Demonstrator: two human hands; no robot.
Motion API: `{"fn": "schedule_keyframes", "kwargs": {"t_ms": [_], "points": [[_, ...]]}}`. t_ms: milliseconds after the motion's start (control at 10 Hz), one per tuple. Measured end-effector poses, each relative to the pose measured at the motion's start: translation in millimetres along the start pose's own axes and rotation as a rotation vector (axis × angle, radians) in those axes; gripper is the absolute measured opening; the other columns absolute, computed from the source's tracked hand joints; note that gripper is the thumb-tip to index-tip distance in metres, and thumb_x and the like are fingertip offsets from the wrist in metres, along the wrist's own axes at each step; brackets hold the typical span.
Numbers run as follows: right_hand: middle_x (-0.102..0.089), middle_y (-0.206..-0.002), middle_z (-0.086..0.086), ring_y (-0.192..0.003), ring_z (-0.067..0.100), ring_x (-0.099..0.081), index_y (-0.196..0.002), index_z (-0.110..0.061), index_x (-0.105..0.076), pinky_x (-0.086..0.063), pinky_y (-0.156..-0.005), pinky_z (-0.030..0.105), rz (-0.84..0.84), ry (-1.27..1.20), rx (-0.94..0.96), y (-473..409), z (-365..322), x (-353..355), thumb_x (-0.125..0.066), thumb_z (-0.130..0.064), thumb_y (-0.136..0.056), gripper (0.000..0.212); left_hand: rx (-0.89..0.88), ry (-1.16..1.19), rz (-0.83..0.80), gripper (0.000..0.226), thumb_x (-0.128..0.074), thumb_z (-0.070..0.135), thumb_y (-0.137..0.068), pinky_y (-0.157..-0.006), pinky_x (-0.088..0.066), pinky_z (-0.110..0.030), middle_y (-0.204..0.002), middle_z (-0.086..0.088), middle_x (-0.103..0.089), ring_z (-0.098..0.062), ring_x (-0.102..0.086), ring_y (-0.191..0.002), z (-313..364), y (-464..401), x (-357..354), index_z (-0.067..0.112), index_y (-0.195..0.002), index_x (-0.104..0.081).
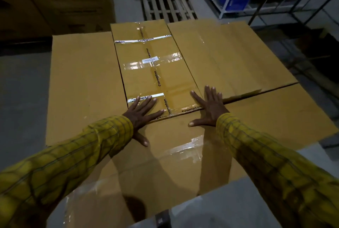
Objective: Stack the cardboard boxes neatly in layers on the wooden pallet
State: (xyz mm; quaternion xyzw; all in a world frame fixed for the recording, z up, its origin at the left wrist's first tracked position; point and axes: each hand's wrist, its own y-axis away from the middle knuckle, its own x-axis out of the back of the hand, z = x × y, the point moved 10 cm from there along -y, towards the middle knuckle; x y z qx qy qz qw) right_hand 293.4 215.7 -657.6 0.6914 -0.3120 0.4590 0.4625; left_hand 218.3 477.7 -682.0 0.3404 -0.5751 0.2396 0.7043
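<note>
Left hand [142, 113] & right hand [209, 107] both flat, fingers spread, gripping nothing, on near end of mid box [154, 66] in top layer. Push evenly w/ palms until flush w/ neighbours.

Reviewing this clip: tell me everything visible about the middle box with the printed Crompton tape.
The Crompton-taped box is brown cardboard, lying flat in the top layer, long side running away from the camera. Printed tape runs down its centre seam, crossed by two white printed strips and a clear band with a small white label. Plain cardboard boxes flank it left and right, and another abuts its near end. The left hand and right hand press flat, fingers spread, across its near edge.
</note>
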Motion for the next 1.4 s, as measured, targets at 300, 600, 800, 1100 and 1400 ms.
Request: {"fn": "schedule_keyframes", "kwargs": {"t_ms": [300,600,800,1100,1400], "points": [[0.040,-0.160,0.023,-0.147,0.048,0.034,-0.153,-0.051,0.029,0.008,-0.124,0.063,-0.075,0.095,-0.005,-4.2,-3.0,-8.2,-0.050,-0.103,-0.057,0.134,0.102,-0.033,-0.131,0.149,-0.046,0.110,-0.044,-0.114,0.025,-0.067,-0.166,-0.014,0.031,-0.036,0.035,-0.151,-3.6,1.1,2.1,0.043,-0.156,0.026],[0.043,-0.156,0.027,-0.144,0.052,0.037,-0.154,-0.044,0.031,0.012,-0.121,0.065,-0.113,0.119,0.017,-8.5,0.9,-13.0,-0.046,-0.105,-0.057,0.138,0.646,-0.083,-0.296,0.156,-0.060,0.103,-0.041,-0.094,0.025,-0.084,-0.152,-0.015,0.054,-0.043,0.052,-0.136,2.6,26.3,22.5,0.046,-0.147,0.040],[0.040,-0.154,0.035,-0.143,0.055,0.036,-0.158,-0.038,0.027,0.012,-0.120,0.067,-0.081,0.072,0.064,-8.8,0.9,-14.6,-0.040,-0.107,-0.056,0.140,1.162,0.273,-0.177,0.155,-0.071,0.095,-0.042,-0.106,-0.001,-0.086,-0.152,-0.004,0.055,-0.042,0.042,-0.144,36.6,13.9,20.1,0.055,-0.146,0.037],[0.044,-0.150,0.038,-0.140,0.055,0.041,-0.157,-0.034,0.029,0.017,-0.117,0.068,-0.074,0.056,0.127,-14.0,0.5,-17.9,-0.039,-0.107,-0.058,0.140,1.341,0.372,-0.160,0.139,-0.070,0.090,-0.056,-0.119,-0.007,-0.073,-0.166,-0.007,0.034,-0.057,0.020,-0.149,51.8,14.7,6.2,0.054,-0.154,0.022],[0.039,-0.150,0.042,-0.143,0.060,0.033,-0.146,-0.032,0.040,0.011,-0.118,0.070,-0.184,0.152,0.058,-17.8,0.9,-14.9,-0.038,-0.108,-0.056,0.141,1.389,0.402,-0.031,0.121,-0.064,0.081,-0.077,-0.124,-0.020,-0.056,-0.171,-0.012,0.017,-0.043,0.009,-0.156,89.7,67.3,26.6,0.037,-0.163,0.009]]}}
